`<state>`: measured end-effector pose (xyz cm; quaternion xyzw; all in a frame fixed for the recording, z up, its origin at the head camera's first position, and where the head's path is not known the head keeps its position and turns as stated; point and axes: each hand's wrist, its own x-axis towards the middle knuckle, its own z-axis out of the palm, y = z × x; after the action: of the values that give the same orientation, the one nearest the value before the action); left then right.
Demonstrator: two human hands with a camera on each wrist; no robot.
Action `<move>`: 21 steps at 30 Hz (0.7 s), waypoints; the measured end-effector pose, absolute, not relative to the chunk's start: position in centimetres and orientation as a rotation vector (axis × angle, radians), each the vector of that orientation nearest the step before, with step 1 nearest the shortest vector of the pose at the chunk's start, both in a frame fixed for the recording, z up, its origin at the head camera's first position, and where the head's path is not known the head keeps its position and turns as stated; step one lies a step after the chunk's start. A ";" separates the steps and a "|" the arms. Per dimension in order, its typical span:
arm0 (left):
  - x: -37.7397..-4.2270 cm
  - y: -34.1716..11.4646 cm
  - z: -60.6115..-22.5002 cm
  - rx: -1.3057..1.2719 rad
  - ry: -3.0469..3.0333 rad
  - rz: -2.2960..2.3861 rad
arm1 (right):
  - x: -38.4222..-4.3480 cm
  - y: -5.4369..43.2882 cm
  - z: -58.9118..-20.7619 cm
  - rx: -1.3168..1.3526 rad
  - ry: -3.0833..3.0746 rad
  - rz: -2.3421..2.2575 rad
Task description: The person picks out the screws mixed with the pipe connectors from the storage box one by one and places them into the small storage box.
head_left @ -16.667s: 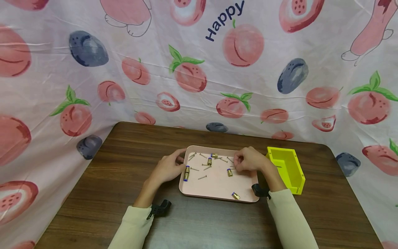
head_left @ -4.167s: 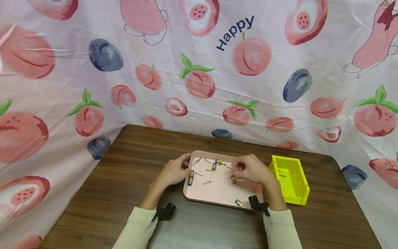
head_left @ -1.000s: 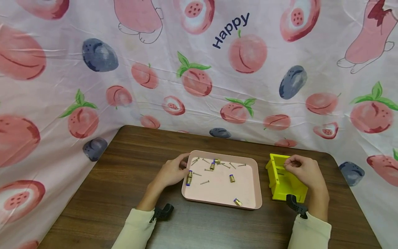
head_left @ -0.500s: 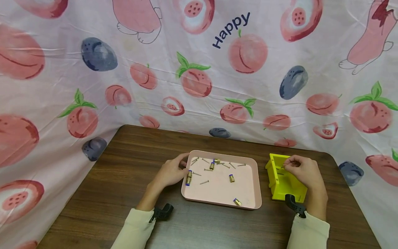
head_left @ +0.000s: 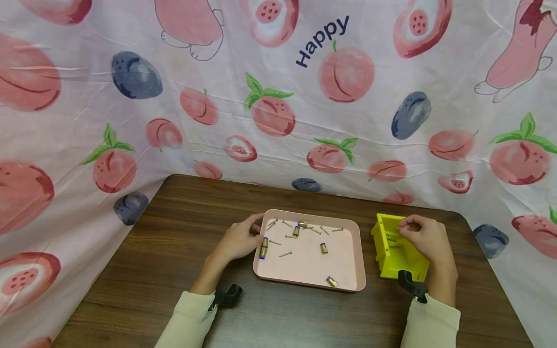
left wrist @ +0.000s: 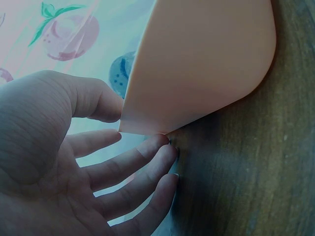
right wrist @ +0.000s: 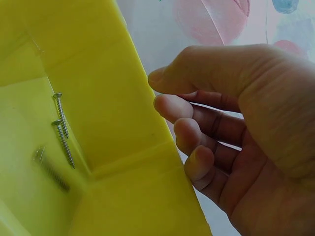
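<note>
A wooden table [head_left: 126, 275] spans the view, with a fruit-print cloth [head_left: 278, 159] hanging behind it. From the left, a pale sleeve [head_left: 187, 314] leads to the left hand [head_left: 237, 240], at the left side of a pink tray [head_left: 300, 268]. Its thumb touches the rim and its spread fingers reach the outside near the far corner, all fairly straight.

Inside the tray, thin screws [head_left: 285, 254] lie scattered, mostly across the left and far parts. Among them are brass fittings [head_left: 324, 249] with blue ends: two in line by the left wall, two near the far side, one right of centre, one near the front right corner.

Just right of the tray stands a yellow bin [head_left: 402, 263]. Three small screws [right wrist: 61, 110] show inside it, one blurred. The right hand [head_left: 428, 239] is above the bin's far right part, fingers loosely bent, thumb and fingertips slightly apart with nothing between them.
</note>
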<state>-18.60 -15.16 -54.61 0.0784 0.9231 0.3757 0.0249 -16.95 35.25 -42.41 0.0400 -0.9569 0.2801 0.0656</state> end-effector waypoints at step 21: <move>-18.8 -15.2 -54.9 0.243 2.866 1.153 | -17.2 33.6 -42.0 0.231 -2.803 0.915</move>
<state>-18.83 -15.16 -54.90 0.0785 0.9246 0.3722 0.0215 -17.20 33.56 -41.96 0.0776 -0.9437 0.3080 0.0920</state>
